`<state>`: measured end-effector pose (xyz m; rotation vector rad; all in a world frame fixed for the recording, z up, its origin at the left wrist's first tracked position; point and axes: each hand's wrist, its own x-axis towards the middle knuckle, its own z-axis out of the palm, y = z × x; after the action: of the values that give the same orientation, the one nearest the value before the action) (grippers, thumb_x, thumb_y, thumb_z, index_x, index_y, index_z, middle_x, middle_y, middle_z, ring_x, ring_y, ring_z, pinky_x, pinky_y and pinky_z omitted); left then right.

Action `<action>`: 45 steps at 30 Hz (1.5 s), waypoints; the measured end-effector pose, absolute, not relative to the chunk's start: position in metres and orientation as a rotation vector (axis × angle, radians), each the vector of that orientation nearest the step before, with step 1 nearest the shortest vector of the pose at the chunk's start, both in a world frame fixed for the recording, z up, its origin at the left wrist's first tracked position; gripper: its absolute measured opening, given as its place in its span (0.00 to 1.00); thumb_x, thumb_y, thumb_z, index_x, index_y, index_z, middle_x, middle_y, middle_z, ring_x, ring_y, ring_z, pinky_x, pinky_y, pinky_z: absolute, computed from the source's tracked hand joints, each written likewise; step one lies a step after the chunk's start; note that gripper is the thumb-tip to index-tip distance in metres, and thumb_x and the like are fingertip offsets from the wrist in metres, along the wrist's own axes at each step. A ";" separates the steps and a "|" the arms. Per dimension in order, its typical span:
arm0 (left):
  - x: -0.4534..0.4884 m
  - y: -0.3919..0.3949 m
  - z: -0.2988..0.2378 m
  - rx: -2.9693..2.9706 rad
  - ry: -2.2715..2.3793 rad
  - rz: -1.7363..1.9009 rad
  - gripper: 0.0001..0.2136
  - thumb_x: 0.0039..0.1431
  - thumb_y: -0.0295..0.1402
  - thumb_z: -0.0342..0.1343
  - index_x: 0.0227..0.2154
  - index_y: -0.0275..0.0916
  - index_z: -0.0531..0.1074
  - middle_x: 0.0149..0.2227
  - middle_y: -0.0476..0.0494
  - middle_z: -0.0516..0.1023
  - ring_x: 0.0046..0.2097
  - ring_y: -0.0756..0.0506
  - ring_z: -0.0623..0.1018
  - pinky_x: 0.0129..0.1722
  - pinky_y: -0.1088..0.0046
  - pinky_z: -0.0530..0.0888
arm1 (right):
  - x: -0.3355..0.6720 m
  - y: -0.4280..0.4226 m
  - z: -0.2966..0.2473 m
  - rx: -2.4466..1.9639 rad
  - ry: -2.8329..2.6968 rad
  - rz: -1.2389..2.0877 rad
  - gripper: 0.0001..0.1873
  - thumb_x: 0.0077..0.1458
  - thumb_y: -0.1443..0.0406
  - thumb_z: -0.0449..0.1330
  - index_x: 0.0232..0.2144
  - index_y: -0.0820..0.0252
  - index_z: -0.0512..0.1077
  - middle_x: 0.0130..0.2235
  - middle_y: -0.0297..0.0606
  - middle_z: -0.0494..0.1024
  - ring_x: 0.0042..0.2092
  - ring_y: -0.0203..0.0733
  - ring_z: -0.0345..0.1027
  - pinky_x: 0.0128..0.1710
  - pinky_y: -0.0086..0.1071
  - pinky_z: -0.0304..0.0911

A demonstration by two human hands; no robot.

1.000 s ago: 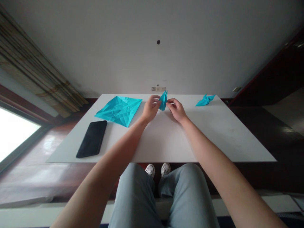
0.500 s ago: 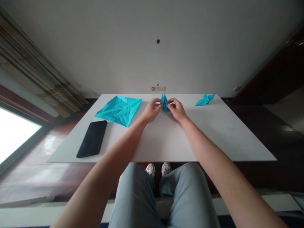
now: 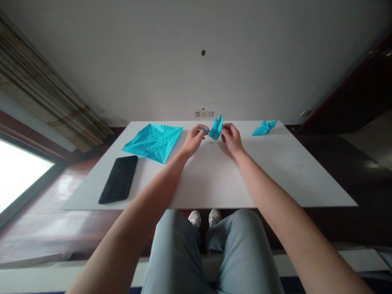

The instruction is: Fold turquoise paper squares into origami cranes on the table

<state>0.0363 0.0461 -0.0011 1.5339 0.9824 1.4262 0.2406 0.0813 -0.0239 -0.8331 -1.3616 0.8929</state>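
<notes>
Above the white bench (image 3: 214, 183), right of the phone (image 3: 119, 179), left hand (image 3: 192, 141) and right hand (image 3: 232, 139) each keep an apparently fingertip grip on the blue paper figure (image 3: 217, 128).

One head-worn camera looks forward and down, close over the table (image 3: 214, 179).

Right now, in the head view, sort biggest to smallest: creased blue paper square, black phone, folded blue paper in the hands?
1. Creased blue paper square, barely ahead.
2. Flat black phone: close, and nearer the camera, so unsure.
3. Folded blue paper, smallest.
</notes>
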 end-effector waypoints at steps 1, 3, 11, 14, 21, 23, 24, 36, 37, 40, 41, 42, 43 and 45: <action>0.037 0.047 -0.002 1.535 0.962 1.424 0.06 0.67 0.36 0.62 0.43 0.42 0.79 0.46 0.44 0.87 0.49 0.43 0.85 0.51 0.67 0.79 | 0.240 0.081 -0.024 -0.822 -1.362 0.904 0.22 0.58 0.43 0.72 0.38 0.49 0.71 0.32 0.29 0.76 0.28 0.37 0.66 0.26 0.33 0.56; 0.039 0.048 -0.005 1.530 0.903 1.420 0.09 0.63 0.34 0.66 0.45 0.42 0.79 0.48 0.43 0.87 0.49 0.43 0.86 0.52 0.66 0.80 | 0.240 0.080 -0.023 -0.819 -1.361 0.916 0.24 0.59 0.41 0.72 0.39 0.48 0.70 0.32 0.29 0.77 0.32 0.39 0.71 0.27 0.32 0.59; 0.039 0.046 -0.006 1.391 0.875 1.370 0.19 0.68 0.53 0.67 0.47 0.43 0.79 0.52 0.39 0.88 0.51 0.39 0.88 0.53 0.61 0.81 | 0.241 0.077 -0.022 -0.809 -1.332 0.958 0.24 0.64 0.39 0.67 0.43 0.46 0.66 0.47 0.34 0.91 0.45 0.43 0.82 0.32 0.31 0.71; 0.032 0.047 0.001 1.266 0.844 1.345 0.34 0.72 0.71 0.50 0.39 0.42 0.80 0.49 0.35 0.89 0.50 0.36 0.90 0.52 0.56 0.82 | 0.240 0.075 -0.022 -0.772 -1.335 0.974 0.26 0.63 0.38 0.69 0.45 0.45 0.65 0.51 0.35 0.91 0.46 0.44 0.84 0.32 0.31 0.74; 0.031 0.045 0.005 1.290 0.900 1.362 0.33 0.58 0.71 0.71 0.34 0.40 0.80 0.40 0.37 0.88 0.45 0.38 0.89 0.50 0.59 0.83 | 0.240 0.072 -0.020 -0.730 -1.346 1.013 0.28 0.60 0.41 0.74 0.43 0.46 0.66 0.40 0.31 0.88 0.40 0.43 0.84 0.32 0.33 0.77; 0.035 0.044 0.004 1.359 0.878 1.398 0.31 0.53 0.63 0.79 0.38 0.39 0.81 0.41 0.38 0.88 0.45 0.41 0.88 0.49 0.62 0.82 | 0.241 0.071 -0.018 -0.719 -1.357 1.011 0.27 0.60 0.42 0.75 0.42 0.46 0.66 0.38 0.30 0.87 0.39 0.43 0.83 0.33 0.33 0.77; 0.036 0.044 0.003 1.383 0.862 1.406 0.30 0.52 0.61 0.81 0.39 0.38 0.81 0.40 0.39 0.88 0.44 0.42 0.87 0.48 0.64 0.81 | 0.241 0.071 -0.018 -0.715 -1.364 1.004 0.26 0.60 0.43 0.75 0.42 0.46 0.66 0.37 0.30 0.86 0.38 0.42 0.82 0.34 0.33 0.77; 0.037 0.043 0.001 1.536 0.927 1.418 0.26 0.57 0.56 0.79 0.45 0.40 0.83 0.39 0.46 0.85 0.38 0.47 0.84 0.41 0.71 0.80 | 0.238 0.071 -0.018 -0.700 -1.488 0.830 0.15 0.56 0.55 0.72 0.37 0.50 0.70 0.37 0.31 0.76 0.40 0.40 0.74 0.35 0.33 0.73; 0.037 0.043 0.001 1.524 0.931 1.422 0.26 0.57 0.56 0.78 0.46 0.40 0.82 0.38 0.47 0.84 0.38 0.47 0.84 0.41 0.70 0.81 | 0.238 0.071 -0.018 -0.701 -1.487 0.825 0.15 0.56 0.55 0.72 0.37 0.50 0.70 0.37 0.32 0.76 0.40 0.41 0.74 0.36 0.33 0.74; 0.037 0.045 0.001 1.491 0.915 1.474 0.25 0.59 0.57 0.78 0.43 0.40 0.82 0.35 0.46 0.84 0.39 0.46 0.85 0.44 0.68 0.82 | 0.239 0.072 -0.015 -0.713 -1.460 0.824 0.15 0.56 0.55 0.73 0.36 0.50 0.70 0.37 0.31 0.76 0.40 0.41 0.74 0.39 0.35 0.76; 0.037 0.045 0.001 1.481 0.902 1.491 0.25 0.59 0.58 0.77 0.41 0.40 0.82 0.35 0.46 0.84 0.40 0.45 0.85 0.45 0.68 0.82 | 0.240 0.072 -0.014 -0.721 -1.449 0.829 0.16 0.56 0.54 0.73 0.36 0.50 0.70 0.37 0.31 0.77 0.40 0.41 0.74 0.39 0.36 0.76; 0.037 0.045 0.002 1.470 0.891 1.504 0.25 0.59 0.59 0.77 0.39 0.40 0.82 0.36 0.45 0.83 0.41 0.45 0.85 0.46 0.68 0.82 | 0.240 0.071 -0.013 -0.729 -1.441 0.835 0.16 0.55 0.53 0.73 0.36 0.49 0.70 0.37 0.31 0.77 0.40 0.41 0.74 0.40 0.37 0.76; 0.037 0.044 0.003 1.459 0.884 1.514 0.25 0.59 0.59 0.76 0.38 0.40 0.81 0.36 0.45 0.83 0.42 0.45 0.85 0.46 0.68 0.82 | 0.240 0.071 -0.013 -0.736 -1.439 0.842 0.17 0.55 0.52 0.73 0.36 0.49 0.71 0.37 0.31 0.77 0.40 0.42 0.74 0.40 0.37 0.76; 0.038 0.043 0.004 1.440 0.889 1.512 0.25 0.59 0.58 0.77 0.38 0.40 0.82 0.36 0.45 0.84 0.42 0.45 0.85 0.47 0.68 0.82 | 0.240 0.070 -0.012 -0.745 -1.457 0.850 0.18 0.55 0.51 0.74 0.36 0.49 0.71 0.37 0.32 0.78 0.40 0.42 0.75 0.39 0.37 0.76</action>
<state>0.0376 0.0435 0.0039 1.4405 0.8892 1.5120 0.2395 0.0696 -0.0116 -0.7446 -1.4569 0.8495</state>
